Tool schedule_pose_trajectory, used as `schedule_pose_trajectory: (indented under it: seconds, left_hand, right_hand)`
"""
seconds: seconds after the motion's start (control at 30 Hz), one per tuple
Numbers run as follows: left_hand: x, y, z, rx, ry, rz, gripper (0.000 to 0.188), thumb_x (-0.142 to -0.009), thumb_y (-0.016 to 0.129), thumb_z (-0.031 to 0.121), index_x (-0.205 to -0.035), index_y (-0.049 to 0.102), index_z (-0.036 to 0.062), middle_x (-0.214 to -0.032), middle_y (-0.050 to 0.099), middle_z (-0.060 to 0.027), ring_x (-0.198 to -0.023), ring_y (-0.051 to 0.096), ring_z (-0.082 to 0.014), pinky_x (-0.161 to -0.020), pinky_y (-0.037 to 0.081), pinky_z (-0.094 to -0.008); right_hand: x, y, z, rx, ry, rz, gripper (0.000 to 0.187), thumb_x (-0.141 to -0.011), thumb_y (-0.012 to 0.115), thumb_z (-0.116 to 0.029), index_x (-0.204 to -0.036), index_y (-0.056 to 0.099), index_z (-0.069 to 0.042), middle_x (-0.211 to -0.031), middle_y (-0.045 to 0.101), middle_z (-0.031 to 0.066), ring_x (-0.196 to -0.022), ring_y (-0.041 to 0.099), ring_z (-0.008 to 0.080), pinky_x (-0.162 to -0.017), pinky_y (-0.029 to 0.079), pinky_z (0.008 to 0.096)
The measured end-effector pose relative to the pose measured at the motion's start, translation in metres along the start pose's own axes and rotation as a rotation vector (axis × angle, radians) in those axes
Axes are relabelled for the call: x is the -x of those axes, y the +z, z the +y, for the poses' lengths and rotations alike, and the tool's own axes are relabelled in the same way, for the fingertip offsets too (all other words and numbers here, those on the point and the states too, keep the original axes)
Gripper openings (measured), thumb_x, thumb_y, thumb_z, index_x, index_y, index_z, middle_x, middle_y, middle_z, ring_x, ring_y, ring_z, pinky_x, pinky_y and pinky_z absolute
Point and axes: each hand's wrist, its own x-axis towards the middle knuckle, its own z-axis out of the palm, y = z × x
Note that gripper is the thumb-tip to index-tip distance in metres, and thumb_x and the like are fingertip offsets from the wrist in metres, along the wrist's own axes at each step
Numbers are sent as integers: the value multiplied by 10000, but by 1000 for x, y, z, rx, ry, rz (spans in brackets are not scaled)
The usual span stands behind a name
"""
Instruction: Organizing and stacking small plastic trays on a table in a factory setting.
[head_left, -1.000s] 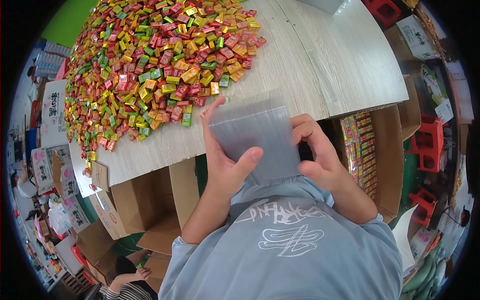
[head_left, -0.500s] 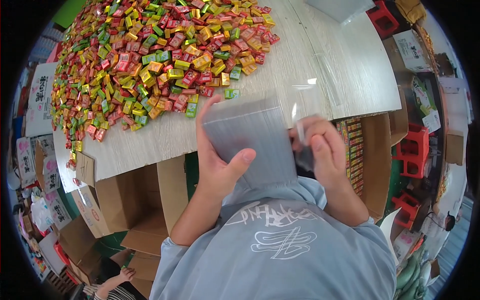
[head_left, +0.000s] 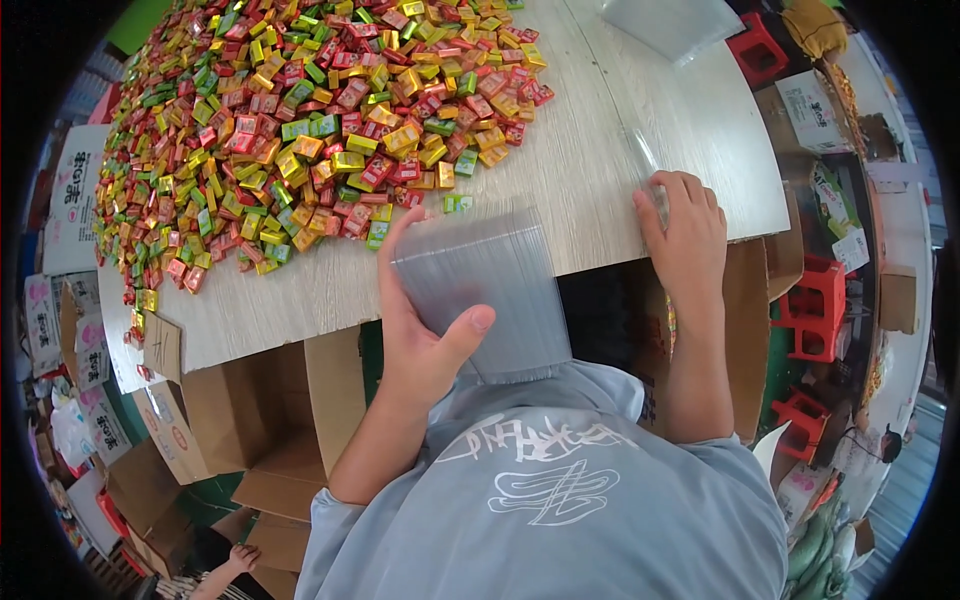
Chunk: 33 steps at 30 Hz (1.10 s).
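My left hand is wrapped around a thick stack of thin clear plastic pieces, held tilted in front of my chest, with the thumb over its near side. Farther right, my right hand rests palm down at the table's edge, thumb apart from the fingers. By its fingertips a clear plastic piece lies on the table, showing mostly as a bright glint. Whether the right fingers touch this plastic is hard to see. Beyond the stack spreads a large heap of small shiny wrapped blocks in red, yellow, green and orange.
The pale wood-look table curves across the front. More clear plastic lies at its far right. Open cardboard boxes stand below its edge. Red stools are at right. Another person's hand shows at lower left.
My right hand has moved from beside the stack, where it held a clear plastic piece, out to the right onto the table edge. My left hand and stack have shifted slightly left.
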Motion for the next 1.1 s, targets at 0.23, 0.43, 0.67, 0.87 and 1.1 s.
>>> schedule_pose_trajectory:
  seconds: [0.23, 0.43, 0.67, 0.87, 1.1]
  left_hand:
    - [-2, 5, 2, -41, -10, -1, 958, -758, 832, 251, -1489, 241, 62, -1299, 465, -89, -1175, 514, -197, -985, 442, -345]
    - [-5, 20, -3, -65, -4, -10, 950, -766, 825, 257, -1491, 242, 63, -1298, 470, -95, -1175, 515, -199, -980, 446, -345]
    - [-12, 40, -9, -74, 20, 19, 936, -772, 821, 253, -1491, 253, 62, -1310, 472, -101, -1180, 514, -205, -998, 440, -354]
    - [-19, 48, -17, -82, 36, 54, 913, -787, 815, 281, -1481, 270, 46, -1314, 481, -106, -1194, 511, -213, -1016, 429, -358]
    - [-20, 78, -20, -131, 66, 21, 931, -790, 820, 295, -1489, 261, 41, -1319, 492, -110, -1196, 518, -213, -1022, 426, -364]
  right_hand:
    - [5, 17, 10, -109, -73, 27, 405, -962, 567, -260, -1308, 514, -56, -1361, 491, 178, -1208, 490, 379, -1042, 375, 448]
    - [9, 20, 20, -241, -78, 49, 441, -942, 590, -189, -1355, 508, -58, -1446, 429, 176, -1224, 471, 381, -1074, 349, 452]
    - [3, 9, 29, -302, -159, -72, 458, -910, 623, -206, -1349, 542, -100, -1443, 420, 145, -1105, 498, 357, -1024, 373, 466]
    - [-1, 18, 34, -220, -280, 164, 509, -893, 629, -351, -1318, 550, -83, -1394, 438, 166, -1233, 448, 348, -1056, 345, 444]
    - [33, -1, 22, -1393, -337, -335, 411, -929, 606, -310, -1202, 510, -19, -1209, 537, 135, -1101, 513, 245, -961, 397, 349]
